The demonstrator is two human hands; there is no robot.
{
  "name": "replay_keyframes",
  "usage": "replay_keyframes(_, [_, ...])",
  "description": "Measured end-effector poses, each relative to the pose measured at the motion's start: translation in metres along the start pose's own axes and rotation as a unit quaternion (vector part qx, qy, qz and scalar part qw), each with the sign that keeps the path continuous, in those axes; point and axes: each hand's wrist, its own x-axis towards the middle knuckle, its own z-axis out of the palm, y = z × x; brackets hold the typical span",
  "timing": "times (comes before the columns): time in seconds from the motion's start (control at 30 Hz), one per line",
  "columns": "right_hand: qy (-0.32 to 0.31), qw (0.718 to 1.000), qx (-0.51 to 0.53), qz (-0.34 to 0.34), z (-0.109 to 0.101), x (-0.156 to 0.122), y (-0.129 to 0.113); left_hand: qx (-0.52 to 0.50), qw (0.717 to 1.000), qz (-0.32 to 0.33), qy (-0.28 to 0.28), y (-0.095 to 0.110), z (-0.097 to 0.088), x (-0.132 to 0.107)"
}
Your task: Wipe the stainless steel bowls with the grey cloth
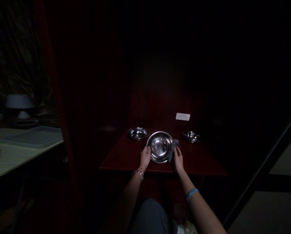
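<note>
A shiny metal bowl (pixel 159 146) is tilted toward me above the front part of the dark red table (pixel 121 159). My left hand (pixel 145 158) grips its left rim, thumb over the edge and the other fingers hidden behind. In my right hand (pixel 178 159) is a grey cloth (pixel 174 145), pressed against the bowl's right rim. Part of the cloth hangs down beside the bowl. Behind to the left, another metal bowl (pixel 138 133) rests on the table. Farther right stand a few nested metal bowls (pixel 191 136).
A white socket panel (pixel 183 116) is on the back wall. Dark red side panels flank the table. On the left, a pale table (pixel 38 152) holds a clear plastic tray (pixel 39 136) and a white lamp (pixel 20 101). My knee (pixel 150 216) is below the table edge.
</note>
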Motion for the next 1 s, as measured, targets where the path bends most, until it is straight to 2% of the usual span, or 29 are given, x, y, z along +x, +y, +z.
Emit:
replay_keyframes(0.17, [-0.024, 0.990, -0.136, 0.006, 0.002, -0.002, -0.002, -0.024, 1.000, -0.018, 0.000, 0.003, -0.001, -0.001])
replay_keyframes(0.3, [-0.043, 0.965, -0.258, 0.031, 0.002, -0.001, 0.000, -0.093, 0.995, -0.016, 0.036, 0.008, -0.004, -0.002])
replay_keyframes(0.4, [-0.037, 0.953, -0.299, 0.042, 0.003, 0.001, 0.000, -0.132, 0.990, -0.006, 0.051, 0.014, -0.006, -0.003])
replay_keyframes(0.57, [-0.027, 0.953, -0.300, 0.032, 0.001, 0.002, 0.001, -0.187, 0.982, -0.022, 0.030, 0.023, -0.007, -0.005])
replay_keyframes(0.73, [-0.004, 0.974, -0.224, 0.020, -0.003, 0.002, 0.006, -0.220, 0.974, -0.046, -0.042, 0.029, -0.006, -0.007])
replay_keyframes(0.87, [0.023, 0.986, -0.163, 0.015, -0.005, 0.004, 0.008, -0.176, 0.980, -0.025, -0.094, 0.032, -0.006, -0.010])
replay_keyframes(1.0, [0.062, 0.990, -0.127, 0.022, -0.006, 0.005, 0.007, -0.102, 0.979, -0.002, -0.178, 0.037, -0.006, -0.016])
